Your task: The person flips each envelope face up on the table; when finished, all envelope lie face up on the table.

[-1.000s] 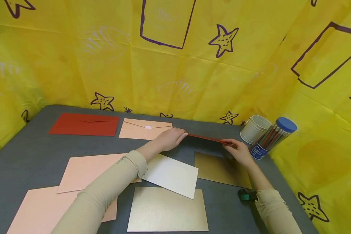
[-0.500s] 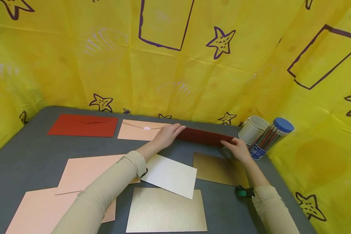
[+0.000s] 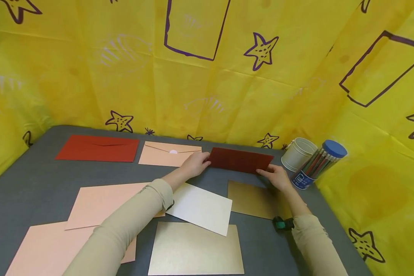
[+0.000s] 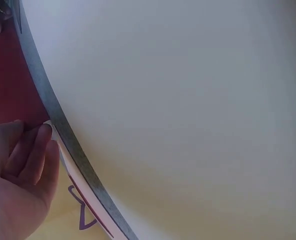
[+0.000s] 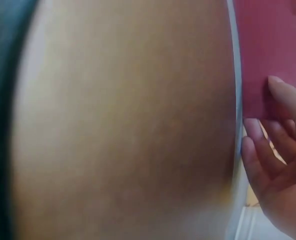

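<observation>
the dark red envelope (image 3: 239,160) is tilted up between the flap-side peach envelope (image 3: 165,156) and pale bucket (image 3: 295,155), its long axis running crosswise from the left hand (image 3: 196,165), pinching one end, to the right hand (image 3: 278,178), gripping the opposite lower corner.

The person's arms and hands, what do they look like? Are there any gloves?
No gloves: the left hand and right hand are bare. The left sleeve and right sleeve are beige and wrinkly. A black-and-green strap shows at the right sleeve's end, and a small dark strip at the left's.
</observation>
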A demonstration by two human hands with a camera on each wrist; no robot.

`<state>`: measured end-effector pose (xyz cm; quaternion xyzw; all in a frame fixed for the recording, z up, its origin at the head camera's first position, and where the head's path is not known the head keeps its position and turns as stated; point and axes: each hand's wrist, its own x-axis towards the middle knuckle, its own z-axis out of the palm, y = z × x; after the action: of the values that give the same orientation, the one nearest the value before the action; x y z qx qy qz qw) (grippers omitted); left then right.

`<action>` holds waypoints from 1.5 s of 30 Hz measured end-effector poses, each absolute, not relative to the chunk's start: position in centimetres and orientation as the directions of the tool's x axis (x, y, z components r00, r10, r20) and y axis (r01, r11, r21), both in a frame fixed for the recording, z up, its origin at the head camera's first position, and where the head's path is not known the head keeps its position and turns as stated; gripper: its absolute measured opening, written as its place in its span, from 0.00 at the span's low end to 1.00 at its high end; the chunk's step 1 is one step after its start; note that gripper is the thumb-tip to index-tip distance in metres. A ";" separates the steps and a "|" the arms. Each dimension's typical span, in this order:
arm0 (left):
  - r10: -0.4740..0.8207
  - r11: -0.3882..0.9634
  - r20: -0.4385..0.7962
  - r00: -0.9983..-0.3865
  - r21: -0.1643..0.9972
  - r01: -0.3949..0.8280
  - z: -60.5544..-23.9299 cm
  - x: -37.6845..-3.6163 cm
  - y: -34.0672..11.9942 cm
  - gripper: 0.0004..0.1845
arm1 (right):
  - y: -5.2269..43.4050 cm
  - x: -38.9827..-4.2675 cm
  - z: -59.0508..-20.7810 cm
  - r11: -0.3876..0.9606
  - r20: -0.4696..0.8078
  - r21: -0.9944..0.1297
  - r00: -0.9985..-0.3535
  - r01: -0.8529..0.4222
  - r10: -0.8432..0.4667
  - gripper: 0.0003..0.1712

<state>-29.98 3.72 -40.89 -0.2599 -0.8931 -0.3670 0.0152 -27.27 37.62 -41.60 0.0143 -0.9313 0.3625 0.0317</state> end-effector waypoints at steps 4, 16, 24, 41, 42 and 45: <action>0.387 0.613 0.170 -0.906 0.687 0.390 -41.0 -30.0 4.1 0.08 | 37.5 -27.7 -41.5 0.761 0.061 -0.648 -0.998 -0.023 0.022 0.25; 0.281 0.579 0.119 -0.952 0.770 0.267 -41.1 -29.5 5.3 0.30 | 36.5 -28.1 -41.7 0.802 0.028 -0.585 -0.986 0.117 0.165 0.32; 0.349 0.622 0.151 -0.925 0.701 0.350 -41.4 -29.2 5.3 0.23 | 36.4 -28.6 -42.1 0.814 0.035 -0.563 -0.980 0.142 0.195 0.33; 0.384 0.665 0.158 -0.910 0.636 0.392 -41.4 -29.0 5.3 0.14 | 36.3 -28.5 -42.1 0.812 0.032 -0.562 -0.978 0.154 0.208 0.31; 0.387 0.667 0.161 -0.908 0.630 0.396 -41.4 -29.0 5.3 0.13 | 36.3 -28.5 -42.1 0.812 0.029 -0.563 -0.978 0.156 0.207 0.31; 0.400 0.674 0.160 -0.902 0.615 0.408 -41.3 -29.0 5.3 0.07 | 36.2 -28.4 -42.0 0.812 0.024 -0.561 -0.977 0.161 0.211 0.31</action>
<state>-29.05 5.30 -41.34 -0.2210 -0.9149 -0.3377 0.0059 -28.44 36.21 -42.02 -0.0977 -0.9509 0.2906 0.0427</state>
